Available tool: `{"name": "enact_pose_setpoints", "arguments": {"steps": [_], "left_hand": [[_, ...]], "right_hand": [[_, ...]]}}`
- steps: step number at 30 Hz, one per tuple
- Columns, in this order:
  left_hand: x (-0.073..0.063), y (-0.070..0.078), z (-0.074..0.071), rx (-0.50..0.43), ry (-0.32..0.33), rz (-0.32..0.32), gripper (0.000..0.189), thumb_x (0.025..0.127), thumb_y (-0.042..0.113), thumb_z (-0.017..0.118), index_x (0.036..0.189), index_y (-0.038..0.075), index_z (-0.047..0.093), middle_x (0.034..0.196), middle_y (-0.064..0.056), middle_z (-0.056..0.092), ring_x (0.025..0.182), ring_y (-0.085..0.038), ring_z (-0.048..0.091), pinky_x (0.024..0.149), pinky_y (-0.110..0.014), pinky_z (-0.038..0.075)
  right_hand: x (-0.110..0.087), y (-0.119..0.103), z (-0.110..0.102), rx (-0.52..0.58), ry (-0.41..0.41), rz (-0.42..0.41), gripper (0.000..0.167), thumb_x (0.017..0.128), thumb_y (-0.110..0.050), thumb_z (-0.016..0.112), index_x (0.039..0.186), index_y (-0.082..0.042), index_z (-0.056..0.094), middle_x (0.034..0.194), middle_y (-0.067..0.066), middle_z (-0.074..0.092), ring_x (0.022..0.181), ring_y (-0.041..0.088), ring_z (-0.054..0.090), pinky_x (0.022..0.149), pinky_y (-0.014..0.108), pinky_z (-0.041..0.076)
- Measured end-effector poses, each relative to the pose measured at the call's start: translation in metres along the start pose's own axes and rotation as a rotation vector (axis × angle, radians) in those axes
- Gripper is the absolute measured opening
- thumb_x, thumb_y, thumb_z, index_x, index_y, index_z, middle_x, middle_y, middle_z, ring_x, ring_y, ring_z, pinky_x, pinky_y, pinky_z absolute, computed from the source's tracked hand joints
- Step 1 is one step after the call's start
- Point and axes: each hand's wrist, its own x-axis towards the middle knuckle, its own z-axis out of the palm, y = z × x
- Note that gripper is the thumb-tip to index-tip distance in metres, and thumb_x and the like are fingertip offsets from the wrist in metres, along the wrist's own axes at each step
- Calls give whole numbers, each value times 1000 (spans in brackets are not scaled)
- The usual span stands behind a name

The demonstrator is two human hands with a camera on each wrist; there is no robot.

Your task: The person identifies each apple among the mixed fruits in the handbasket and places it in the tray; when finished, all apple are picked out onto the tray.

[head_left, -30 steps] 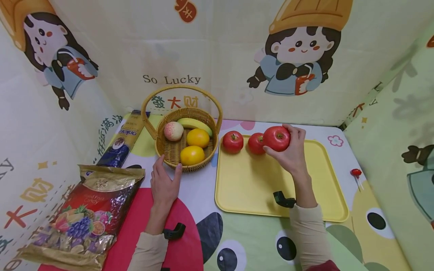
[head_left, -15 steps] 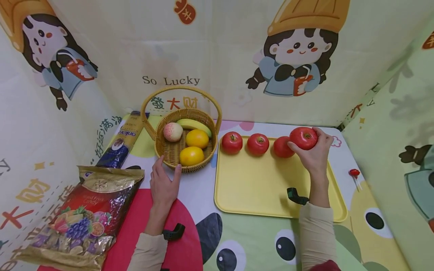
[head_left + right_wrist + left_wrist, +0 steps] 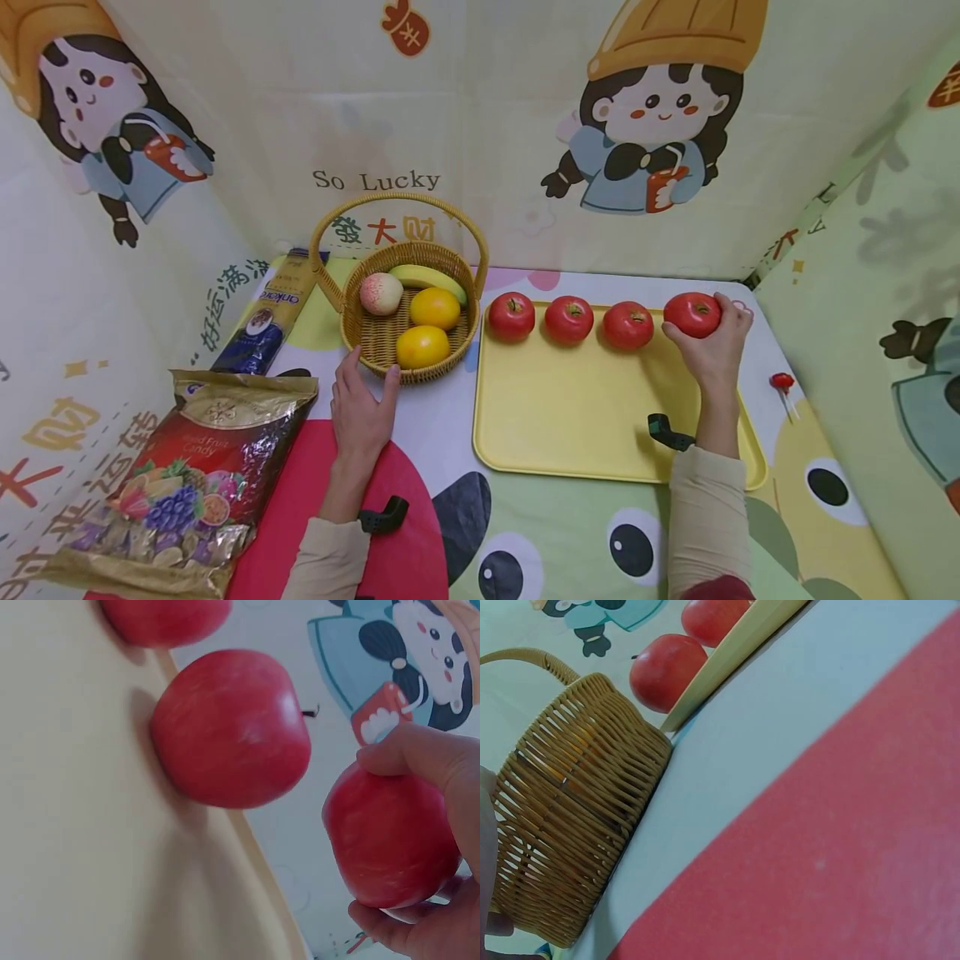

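My right hand (image 3: 712, 350) grips a red apple (image 3: 692, 315) over the far right part of the yellow tray (image 3: 570, 417). In the right wrist view the held apple (image 3: 394, 836) sits between thumb and fingers, with a gap to the apple (image 3: 232, 729) beside it. Three more apples stand in a row along the tray's far edge: a left one (image 3: 512, 317), a middle one (image 3: 569, 320) and a right one (image 3: 627, 325). My left hand (image 3: 363, 408) rests with spread, straight fingers at the near side of the wicker basket (image 3: 382, 337), fingertips right at its rim.
The basket holds a peach (image 3: 381, 293), a banana (image 3: 429, 280) and two orange fruits (image 3: 423, 346). A fruit candy bag (image 3: 195, 475) and a blue-gold packet (image 3: 270, 312) lie at left. A red lollipop (image 3: 782, 382) lies right of the tray. Printed cloth walls enclose the table.
My right hand has moved right along the tray with the apple and now holds it lower, at the right end of the row. The left hand has stayed at the basket.
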Motion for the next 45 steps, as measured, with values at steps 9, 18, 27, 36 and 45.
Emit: {"name": "enact_pose_setpoints", "arguments": {"steps": [9,18,27,36,45], "left_hand": [[0,0,-1,0,0,-4,77,95,59,54,154,16,30,153,-16,39,131,-36,42,105,-57,33],[-1,0,0,2,0,-5,76,95,58,54,154,17,29,153,-15,39,132,-35,42,104,-57,34],[0,0,0,4,-1,-7,77,95,59,54,154,16,29,153,-16,39,132,-36,42,104,-57,33],[0,0,0,6,5,-1,76,96,57,54,154,15,30,152,-16,39,132,-37,43,104,-57,34],[1,0,0,5,0,1,76,96,57,54,154,15,29,152,-16,39,132,-37,42,104,-57,33]], "right_hand": [[7,18,3,-79,-99,59,92,90,-29,73,161,-16,17,161,21,21,148,39,27,111,61,38],[11,33,9,-126,-167,81,96,91,-34,72,161,-10,11,161,25,18,147,44,26,113,62,35],[12,37,13,-114,-154,65,97,92,-33,72,162,-11,8,163,24,17,148,43,25,115,61,34],[11,31,9,-120,-170,62,102,91,-32,73,162,-12,2,164,24,14,150,43,22,115,61,33],[4,7,-4,-161,-107,17,94,94,-33,68,162,-14,6,167,20,12,154,40,15,114,61,32]]}}
